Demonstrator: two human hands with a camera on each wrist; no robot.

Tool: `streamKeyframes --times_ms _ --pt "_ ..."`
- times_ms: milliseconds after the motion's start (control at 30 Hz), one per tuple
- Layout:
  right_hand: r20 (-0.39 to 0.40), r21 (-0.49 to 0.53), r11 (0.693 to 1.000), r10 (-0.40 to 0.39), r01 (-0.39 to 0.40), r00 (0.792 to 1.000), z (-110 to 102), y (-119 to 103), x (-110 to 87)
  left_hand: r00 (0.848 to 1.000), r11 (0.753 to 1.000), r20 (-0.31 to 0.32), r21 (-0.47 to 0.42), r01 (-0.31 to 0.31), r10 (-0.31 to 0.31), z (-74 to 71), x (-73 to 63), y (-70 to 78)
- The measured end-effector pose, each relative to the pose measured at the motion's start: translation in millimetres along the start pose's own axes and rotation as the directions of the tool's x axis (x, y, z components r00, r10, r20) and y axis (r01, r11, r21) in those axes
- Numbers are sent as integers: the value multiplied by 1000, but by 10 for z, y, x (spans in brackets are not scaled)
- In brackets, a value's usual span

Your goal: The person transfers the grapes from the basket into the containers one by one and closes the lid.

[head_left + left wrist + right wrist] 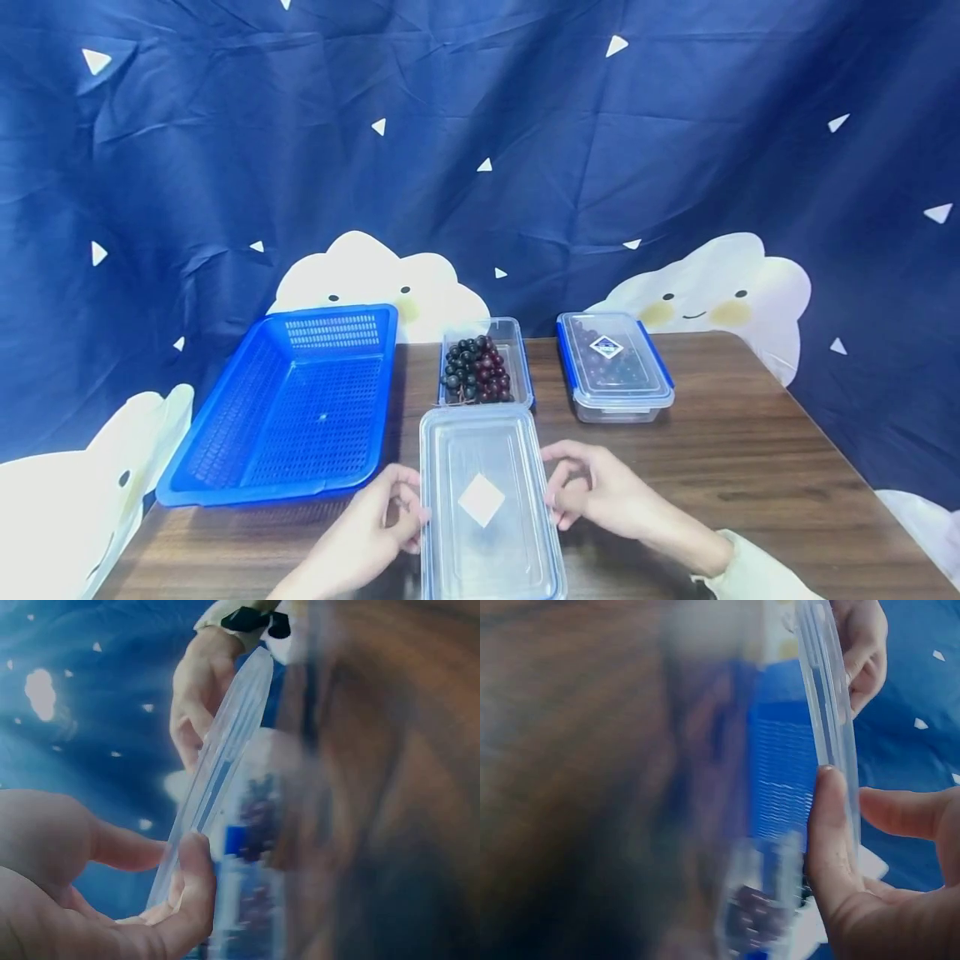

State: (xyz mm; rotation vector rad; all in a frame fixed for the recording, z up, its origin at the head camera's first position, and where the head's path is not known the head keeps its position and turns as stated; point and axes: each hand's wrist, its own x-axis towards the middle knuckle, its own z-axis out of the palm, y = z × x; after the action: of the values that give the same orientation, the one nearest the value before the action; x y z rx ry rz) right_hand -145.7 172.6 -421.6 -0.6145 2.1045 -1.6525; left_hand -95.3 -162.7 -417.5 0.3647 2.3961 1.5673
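A clear plastic lid (517, 500) with a white diamond label is raised above the table between both hands. My left hand (378, 529) pinches its left long edge, thumb on one face and fingers on the other, as the left wrist view shows. On the opposite edge my right hand (600, 492) pinches the lid the same way. Just beyond the lid's far end stands an uncovered clear container (517, 354) holding dark grapes (476, 371). The lid's far end overlaps that container's near rim in the head view.
At the left sits a blue plastic basket (318, 425) with slotted walls. A lidded clear container (615, 354) with blue side clips and dark grapes inside stands at the back right. All rest on a brown wooden table (720, 433), before a blue curtain (480, 92).
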Motion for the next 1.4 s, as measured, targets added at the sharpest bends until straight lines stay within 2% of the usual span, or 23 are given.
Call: streamKeyframes --times_ms 100,200,333,500,600,700,867,1033,1200,1400 --pt "-62 -19 998 -63 62 996 -103 -166 54 998 999 -45 0 -40 40 -111 91 177" --pt "-130 -40 994 -108 104 986 -205 -311 157 994 999 -93 -2 -54 54 -242 247 353" --pt "-230 -54 994 -108 98 967 -330 -433 349 988 999 -145 29 -46 50 -417 502 550" --pt "-354 -50 996 -92 80 931 -533 -516 644 981 999 -192 25 -34 38 -585 891 690" --pt "-396 -24 996 -83 80 914 -657 -547 796 975 998 -215 -17 -56 51 -628 1123 706" --pt "-423 45 996 -49 76 905 -745 -542 931 970 997 -239 -35 -62 52 -649 1325 693" --pt "-443 153 986 9 65 896 -829 -470 1117 964 996 -266 -88 2 -26 -647 1596 661" --pt "-468 197 980 61 37 881 -902 -400 1335 951 989 -291 -126 71 -105 -673 1846 662" --pt "-478 205 979 93 8 873 -922 -360 1527 950 983 -265 -127 135 -164 -747 1998 637" --pt "-479 204 978 134 -38 867 -906 -273 1668 946 966 -218 -145 212 -240 -800 2095 549"
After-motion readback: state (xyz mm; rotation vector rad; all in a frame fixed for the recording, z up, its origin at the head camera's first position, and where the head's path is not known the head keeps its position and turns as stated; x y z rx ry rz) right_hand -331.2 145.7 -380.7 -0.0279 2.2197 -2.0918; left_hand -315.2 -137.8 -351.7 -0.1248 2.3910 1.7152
